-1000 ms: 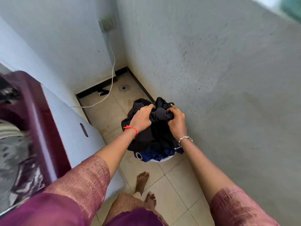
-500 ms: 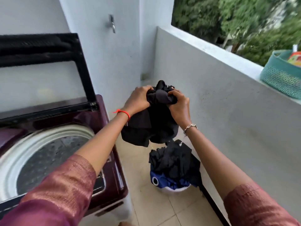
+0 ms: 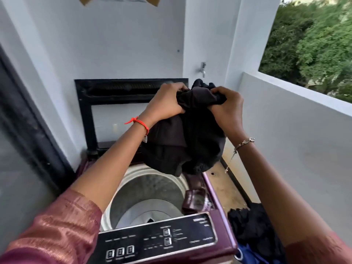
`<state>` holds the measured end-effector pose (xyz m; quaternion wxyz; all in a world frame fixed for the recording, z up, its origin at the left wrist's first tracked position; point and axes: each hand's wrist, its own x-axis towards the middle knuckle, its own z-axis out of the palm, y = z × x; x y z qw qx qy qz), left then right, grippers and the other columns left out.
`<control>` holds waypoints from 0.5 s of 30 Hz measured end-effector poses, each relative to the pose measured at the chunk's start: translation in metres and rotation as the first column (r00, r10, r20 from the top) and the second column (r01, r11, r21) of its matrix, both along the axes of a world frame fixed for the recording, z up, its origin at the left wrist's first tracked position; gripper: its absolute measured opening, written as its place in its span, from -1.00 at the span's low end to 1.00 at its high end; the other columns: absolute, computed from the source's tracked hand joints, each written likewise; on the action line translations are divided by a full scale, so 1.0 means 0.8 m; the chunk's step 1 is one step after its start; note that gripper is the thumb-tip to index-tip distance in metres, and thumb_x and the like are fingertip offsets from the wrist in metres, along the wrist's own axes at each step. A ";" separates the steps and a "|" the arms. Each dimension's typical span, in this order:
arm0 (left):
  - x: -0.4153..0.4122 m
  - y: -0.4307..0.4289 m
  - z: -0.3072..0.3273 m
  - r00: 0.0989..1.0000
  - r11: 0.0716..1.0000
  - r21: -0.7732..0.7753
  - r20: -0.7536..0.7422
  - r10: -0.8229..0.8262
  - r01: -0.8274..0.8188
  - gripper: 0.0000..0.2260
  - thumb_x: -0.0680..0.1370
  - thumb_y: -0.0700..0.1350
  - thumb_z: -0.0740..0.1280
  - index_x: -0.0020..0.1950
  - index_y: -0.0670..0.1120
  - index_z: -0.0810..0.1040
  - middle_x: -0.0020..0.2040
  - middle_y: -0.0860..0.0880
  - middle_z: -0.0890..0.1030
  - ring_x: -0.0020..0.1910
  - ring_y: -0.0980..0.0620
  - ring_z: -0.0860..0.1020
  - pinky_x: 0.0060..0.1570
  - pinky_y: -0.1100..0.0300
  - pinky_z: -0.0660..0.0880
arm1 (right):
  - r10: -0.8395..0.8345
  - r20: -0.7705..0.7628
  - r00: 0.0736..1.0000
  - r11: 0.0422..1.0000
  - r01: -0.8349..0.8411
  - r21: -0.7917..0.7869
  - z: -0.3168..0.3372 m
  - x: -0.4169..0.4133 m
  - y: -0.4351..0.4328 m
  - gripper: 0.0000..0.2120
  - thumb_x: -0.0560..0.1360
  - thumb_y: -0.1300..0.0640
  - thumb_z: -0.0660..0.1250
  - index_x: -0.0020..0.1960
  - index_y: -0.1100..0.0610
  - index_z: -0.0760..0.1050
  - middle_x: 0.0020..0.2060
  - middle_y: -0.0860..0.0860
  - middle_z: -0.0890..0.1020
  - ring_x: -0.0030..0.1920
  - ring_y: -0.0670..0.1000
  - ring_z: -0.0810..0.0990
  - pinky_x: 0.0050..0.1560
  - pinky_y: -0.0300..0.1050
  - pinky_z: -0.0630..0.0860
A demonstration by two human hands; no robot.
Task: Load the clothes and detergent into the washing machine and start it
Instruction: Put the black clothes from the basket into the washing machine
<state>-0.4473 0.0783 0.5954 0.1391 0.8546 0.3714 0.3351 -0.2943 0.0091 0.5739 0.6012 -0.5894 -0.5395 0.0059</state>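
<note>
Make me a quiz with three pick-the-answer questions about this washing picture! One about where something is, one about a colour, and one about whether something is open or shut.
1. Where are the black clothes that the left hand and right hand grip?
A. Down inside the tub
B. In the air above the open tub
C. Draped on the balcony wall

2. What colour is the thread on the left wrist?
A. Green
B. Yellow
C. Red

3. How is the lid?
A. Raised
B. Shut flat
C. Lying on the floor

Answers:
1 B: both hands hold the black clothes up over the tub, not in it.
2 C: a red thread circles that wrist.
3 A: the lid stands upright behind the tub.
</note>
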 end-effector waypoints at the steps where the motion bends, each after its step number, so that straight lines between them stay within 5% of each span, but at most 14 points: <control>1: -0.022 0.003 0.001 1.000 1.000 0.004 0.004 0.015 -0.015 -0.60 0.27 -0.29 0.47 0.09 -0.15 0.57 0.00 -0.11 0.65 0.02 -0.02 0.58 -0.07 0.35 0.35 | 0.020 -0.007 1.000 1.000 -0.020 -0.003 0.001 -0.020 0.007 -0.71 0.22 0.43 0.28 -0.15 0.17 0.62 -0.35 -0.04 0.58 -0.31 -0.22 0.45 -0.30 -0.47 0.35; 12: -0.146 0.027 -0.084 0.993 0.977 -0.185 0.025 0.113 -0.106 -0.65 0.27 -0.31 0.46 0.04 -0.16 0.58 -0.05 -0.12 0.66 0.03 -0.05 0.59 0.02 0.10 0.51 | 0.145 -0.018 0.989 0.973 -0.146 -0.178 -0.067 -0.136 0.051 -0.73 0.26 0.44 0.31 -0.15 0.18 0.62 -0.32 -0.05 0.60 -0.33 -0.22 0.49 -0.25 -0.54 0.37; 15: -0.154 0.031 -0.133 0.990 0.948 -0.286 -0.033 0.137 -0.141 -0.62 0.29 -0.32 0.46 0.09 -0.17 0.56 -0.01 -0.14 0.64 0.01 -0.06 0.58 -0.02 0.17 0.46 | 0.181 -0.040 0.983 0.945 -0.185 -0.268 -0.113 -0.143 0.062 -0.74 0.27 0.46 0.29 -0.15 0.20 0.60 -0.29 -0.04 0.60 -0.28 -0.19 0.51 -0.23 -0.54 0.38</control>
